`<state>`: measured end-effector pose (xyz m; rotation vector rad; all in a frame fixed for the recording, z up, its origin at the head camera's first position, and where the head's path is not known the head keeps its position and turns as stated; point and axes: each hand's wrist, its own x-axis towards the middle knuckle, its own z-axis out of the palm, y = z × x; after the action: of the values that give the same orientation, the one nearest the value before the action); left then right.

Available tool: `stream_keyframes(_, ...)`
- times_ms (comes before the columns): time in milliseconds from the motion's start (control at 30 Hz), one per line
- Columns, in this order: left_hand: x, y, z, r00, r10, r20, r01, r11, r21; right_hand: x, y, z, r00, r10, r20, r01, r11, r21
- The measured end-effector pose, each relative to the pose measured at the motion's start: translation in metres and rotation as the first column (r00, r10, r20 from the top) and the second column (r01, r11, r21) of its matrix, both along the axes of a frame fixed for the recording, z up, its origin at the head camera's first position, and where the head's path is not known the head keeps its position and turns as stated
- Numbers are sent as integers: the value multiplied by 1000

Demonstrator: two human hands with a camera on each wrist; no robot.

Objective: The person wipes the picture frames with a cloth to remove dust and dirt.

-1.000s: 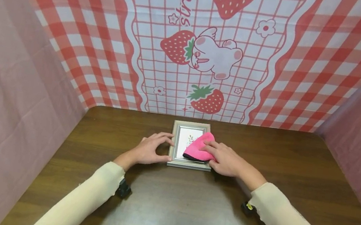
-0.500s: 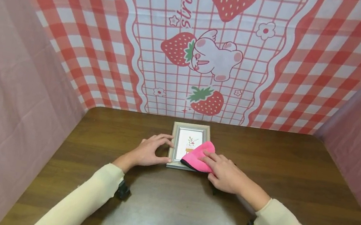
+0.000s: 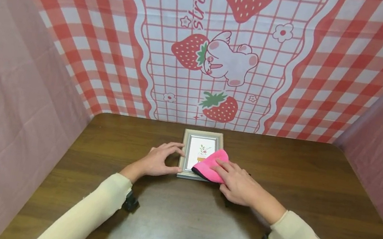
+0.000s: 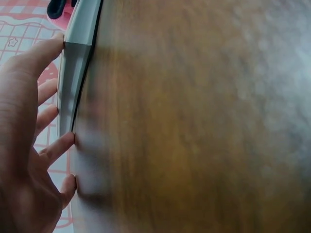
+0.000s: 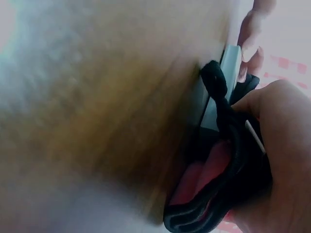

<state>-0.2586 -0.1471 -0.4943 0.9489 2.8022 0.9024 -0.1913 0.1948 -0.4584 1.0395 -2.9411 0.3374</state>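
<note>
A picture frame [image 3: 204,134] with a pale silvery border and a small plant print lies on the table near its far edge. My left hand [image 3: 159,160] rests against its left side, thumb at the near corner and fingers spread in a loose curve; the left wrist view shows these fingertips touching the frame's edge [image 4: 73,73]. A folded pink cloth [image 3: 210,167] with black trim covers the frame's lower right part. My right hand [image 3: 241,187] grips this cloth, fingers on top and thumb at the near side. A black loop [image 5: 214,80] hangs from the trim.
The brown wooden table [image 3: 168,223] stretches around the frame and reflects light in front. Behind it hangs a red checked strawberry cloth [image 3: 223,58]. Pink fabric walls [image 3: 11,109] close off both sides. Small black devices [image 3: 131,201] sit under the wrists.
My right hand has drawn the pink cloth down towards the frame's lower right corner, uncovering more of the print, and then stayed nearly still. The left hand keeps its place.
</note>
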Motion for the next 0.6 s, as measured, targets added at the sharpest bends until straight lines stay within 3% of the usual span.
stream_keyframes(233, 8, 5, 17, 996, 24, 87, -22, 999, -27, -17, 4, 2, 998, 35, 49, -33, 999, -31)
stream_keyframes(433, 0, -1, 1, 1000, -7, 26, 7, 1000, 12, -57, 17, -31, 997, 80, 2, -80, 991, -105)
stream_keyframes(600, -5, -2, -3, 999, -13, 42, 11, 999, 44, -77, 15, -31, 997, 57, 43, -52, 993, -107)
